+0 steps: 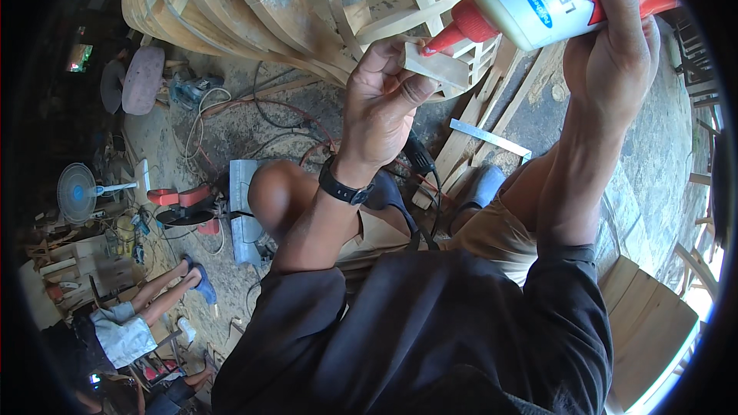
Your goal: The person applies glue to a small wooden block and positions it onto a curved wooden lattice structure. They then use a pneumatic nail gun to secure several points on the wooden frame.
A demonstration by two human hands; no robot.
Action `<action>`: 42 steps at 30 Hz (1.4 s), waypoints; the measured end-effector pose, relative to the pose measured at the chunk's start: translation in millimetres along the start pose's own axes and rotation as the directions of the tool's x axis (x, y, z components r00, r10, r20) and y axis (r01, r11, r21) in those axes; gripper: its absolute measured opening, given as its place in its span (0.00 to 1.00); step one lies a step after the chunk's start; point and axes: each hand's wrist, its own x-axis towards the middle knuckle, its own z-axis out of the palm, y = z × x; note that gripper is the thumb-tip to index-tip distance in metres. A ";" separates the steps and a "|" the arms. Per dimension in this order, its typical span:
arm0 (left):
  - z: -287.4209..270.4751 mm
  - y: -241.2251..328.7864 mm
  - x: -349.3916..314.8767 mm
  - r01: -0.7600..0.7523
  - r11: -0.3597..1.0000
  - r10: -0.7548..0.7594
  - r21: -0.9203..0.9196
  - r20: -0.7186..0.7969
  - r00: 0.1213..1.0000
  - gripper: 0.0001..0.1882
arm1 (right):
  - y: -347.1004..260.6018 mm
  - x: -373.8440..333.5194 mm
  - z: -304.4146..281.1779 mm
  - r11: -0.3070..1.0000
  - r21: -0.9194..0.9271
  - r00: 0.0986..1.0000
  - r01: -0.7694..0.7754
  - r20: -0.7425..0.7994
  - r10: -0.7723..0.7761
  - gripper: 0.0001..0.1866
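Observation:
A small pale wood block [438, 69] is pinched between the thumb and fingers of my left hand [384, 100], which wears a black watch at the wrist. Tilted above it, a white glue bottle [530, 0] with a red cap is gripped in my right hand [615, 46]. The red nozzle [453, 33] points down to the left, its tip at the block's upper edge. Whether glue is coming out I cannot make out. Just beyond both hands stands a curved wooden frame [269, 0] of ribs and slats.
Wooden planks [503, 96] and a metal square [488, 138] lie on the floor below my hands. Cables [296, 123] run across the ground near a black power tool [419, 155]. A red cutting machine [184, 204] and a fan [77, 192] stand left. Other people [123, 330] sit at lower left.

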 end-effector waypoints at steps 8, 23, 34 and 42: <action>0.2 0.8 -0.8 0.037 0.999 -0.036 0.023 -0.005 0.999 0.22 | 5.0 -0.2 -0.4 0.990 -0.080 0.994 0.112 0.019 -0.111 0.17; 1.1 3.3 -2.2 -0.027 0.998 0.026 -0.064 -0.021 0.999 0.23 | 2.5 1.9 -1.9 0.994 -0.070 0.996 0.083 -0.012 -0.084 0.16; 3.1 6.3 0.6 -0.048 0.999 0.048 -0.003 -0.021 0.999 0.20 | -6.7 1.7 -4.8 0.999 -0.015 1.000 0.030 0.009 -0.030 0.15; 2.9 8.8 0.7 -0.004 0.998 0.007 -0.062 0.035 0.999 0.21 | 2.5 2.1 -6.6 0.997 -0.020 0.994 0.077 -0.070 -0.078 0.15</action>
